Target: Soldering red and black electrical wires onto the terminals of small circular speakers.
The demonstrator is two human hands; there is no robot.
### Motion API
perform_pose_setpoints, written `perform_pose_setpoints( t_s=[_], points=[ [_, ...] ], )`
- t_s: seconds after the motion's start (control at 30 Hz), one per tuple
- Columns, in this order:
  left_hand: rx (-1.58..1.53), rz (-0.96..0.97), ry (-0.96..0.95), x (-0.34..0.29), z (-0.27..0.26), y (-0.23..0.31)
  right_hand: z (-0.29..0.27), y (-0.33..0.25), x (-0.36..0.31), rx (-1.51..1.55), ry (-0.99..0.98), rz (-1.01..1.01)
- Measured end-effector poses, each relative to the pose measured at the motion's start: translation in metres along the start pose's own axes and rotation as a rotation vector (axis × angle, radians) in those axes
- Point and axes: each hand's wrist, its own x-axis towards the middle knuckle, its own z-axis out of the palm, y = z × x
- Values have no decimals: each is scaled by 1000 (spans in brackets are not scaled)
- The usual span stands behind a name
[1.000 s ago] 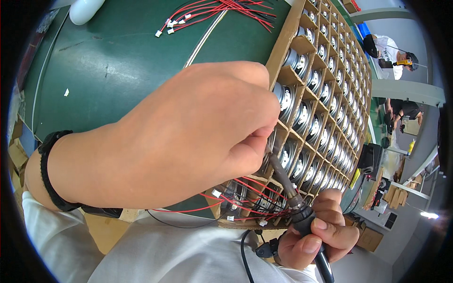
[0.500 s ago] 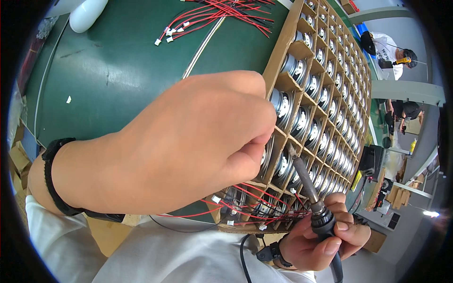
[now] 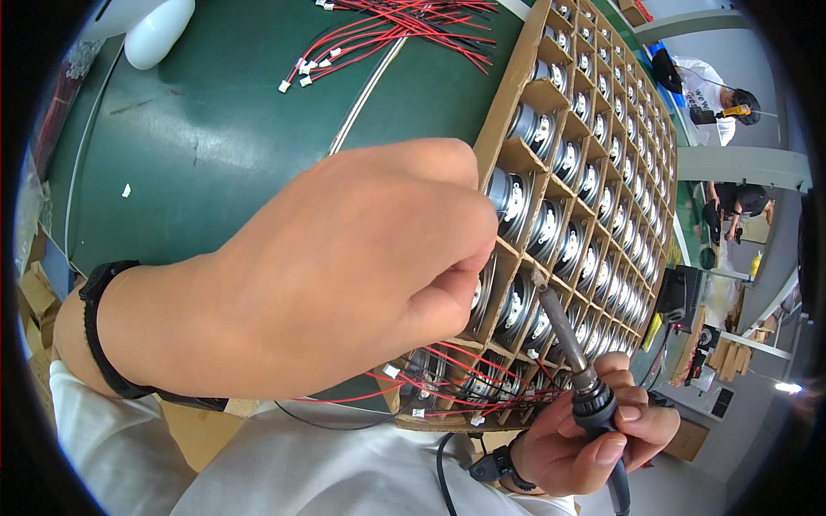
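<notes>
My right hand [image 3: 559, 451] grips a soldering iron [image 3: 564, 335] by its dark handle, with the metal barrel slanting up and left. The tip lies over a partitioned cardboard box [image 3: 496, 125], close to the small round speakers [image 3: 545, 230] in its cells. Above the near left part of this box, my left hand [image 3: 370, 245] is closed, thumb against the curled fingers. Its back faces up, so whatever the fingers may hold is hidden. Red and black wires with white connectors [image 3: 391, 371] lie across the near rows of speakers, below my left hand.
A bundle of red and black wires [image 3: 387, 34] lies on the green table [image 3: 224, 129] at the far side. A white rounded object [image 3: 159, 34] is at the upper left. Two people [image 3: 710, 95] are at the right, beyond a grey frame post [image 3: 731, 166].
My left hand has shifted slightly left and down. The soldering iron's tip sits slightly lower and to the right. My right hand keeps its grip.
</notes>
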Motion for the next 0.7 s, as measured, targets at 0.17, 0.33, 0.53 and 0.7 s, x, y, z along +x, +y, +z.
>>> perform_pose_setpoints(
  t_s=[0.17, 0.33, 0.53, 0.7],
  points=[
    [-7, -35, -26, -2, -1, 1, 1, -2, 2, 4, 43, 62],
    [0, -17, 5, -2, 0, 2, 2, -3, 3, 20, 74, 75],
    [-85, -43, 73, 5, -10, 13, 2, -2, 3, 14, 104, 76],
    [12, -59, -35, 3, -21, 12, 2, 0, 3, 12, 120, 79]
  ],
)
